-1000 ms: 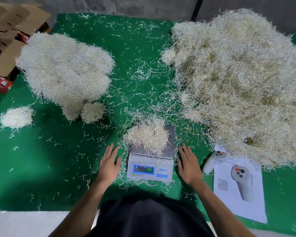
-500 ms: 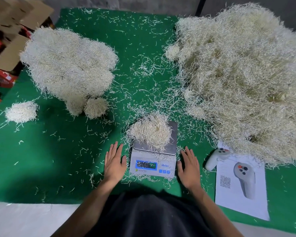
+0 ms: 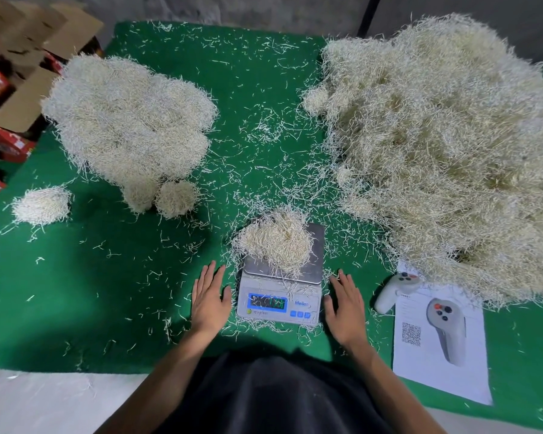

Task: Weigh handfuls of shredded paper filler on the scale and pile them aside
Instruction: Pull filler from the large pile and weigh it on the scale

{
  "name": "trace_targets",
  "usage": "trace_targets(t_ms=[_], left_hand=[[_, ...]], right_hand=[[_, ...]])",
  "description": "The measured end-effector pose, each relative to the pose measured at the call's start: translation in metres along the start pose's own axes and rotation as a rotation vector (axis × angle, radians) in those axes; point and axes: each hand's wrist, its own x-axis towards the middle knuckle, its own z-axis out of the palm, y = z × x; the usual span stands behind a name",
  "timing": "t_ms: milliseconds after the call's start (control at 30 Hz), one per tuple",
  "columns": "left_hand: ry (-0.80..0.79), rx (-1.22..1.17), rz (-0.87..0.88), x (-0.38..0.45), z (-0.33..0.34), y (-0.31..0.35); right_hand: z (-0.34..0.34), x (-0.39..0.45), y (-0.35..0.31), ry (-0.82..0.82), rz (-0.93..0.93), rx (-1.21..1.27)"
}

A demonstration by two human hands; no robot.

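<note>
A small white digital scale point(image 3: 279, 303) with a lit blue display stands on the green cloth near the front. A handful of pale shredded paper point(image 3: 275, 242) lies on its steel platform. My left hand point(image 3: 208, 300) rests flat on the cloth just left of the scale, fingers straight. My right hand point(image 3: 345, 305) rests flat just right of it, holding nothing. A big loose heap of shredded paper point(image 3: 452, 145) fills the right side. A pile of rounded clumps point(image 3: 129, 126) sits at the back left.
One separate small clump point(image 3: 41, 205) lies at the far left. A white controller point(image 3: 394, 291) and a printed sheet point(image 3: 441, 343) lie right of my right hand. Cardboard boxes point(image 3: 16, 89) stand off the table's left edge. Loose strands litter the green cloth point(image 3: 91, 292).
Both hands stay flat beside the scale, and the left one has drawn a little closer to it. The handful on the scale has not moved. The view has shifted slightly.
</note>
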Motion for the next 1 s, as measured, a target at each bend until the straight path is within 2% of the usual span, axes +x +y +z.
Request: trace_targets(t_ms=[200, 267, 333, 400, 467, 533, 633, 733, 833, 867, 933, 1000], left_hand=[[0.014, -0.013, -0.016, 0.003, 0.001, 0.000], [0.083, -0.163, -0.084, 0.009, -0.008, 0.014], [0.175, -0.406, -0.170, 0.019, -0.024, 0.040], [0.192, -0.586, -0.223, 0.032, -0.041, 0.074], [0.157, -0.641, -0.218, 0.047, -0.053, 0.105], [0.075, -0.627, -0.180, 0.055, -0.057, 0.132], [-0.070, -0.740, -0.154, 0.057, -0.059, 0.157], [-0.074, -0.775, -0.154, 0.059, -0.065, 0.158], [-0.078, -0.803, -0.129, 0.068, -0.069, 0.152], [-0.090, -0.813, -0.121, 0.069, -0.068, 0.150], [-0.094, -0.804, -0.104, 0.069, -0.067, 0.150], [-0.103, -0.889, -0.137, 0.069, -0.068, 0.155]], right_hand=[[-0.003, 0.000, -0.003, 0.016, 0.003, 0.025], [-0.011, 0.008, -0.010, 0.060, 0.048, 0.112], [-0.032, 0.025, -0.029, 0.139, 0.121, 0.335], [-0.058, 0.047, -0.059, 0.169, 0.118, 0.518], [-0.075, 0.070, -0.094, 0.097, 0.042, 0.655], [-0.078, 0.083, -0.131, -0.034, 0.079, 0.713], [-0.070, 0.079, -0.163, -0.200, 0.128, 0.775], [-0.065, 0.074, -0.169, -0.266, 0.021, 0.821], [-0.078, 0.087, -0.163, -0.281, 0.085, 0.953], [-0.084, 0.092, -0.160, -0.301, 0.103, 0.921], [-0.093, 0.106, -0.149, -0.414, 0.124, 0.867], [-0.101, 0.123, -0.142, -0.512, 0.168, 0.914]])
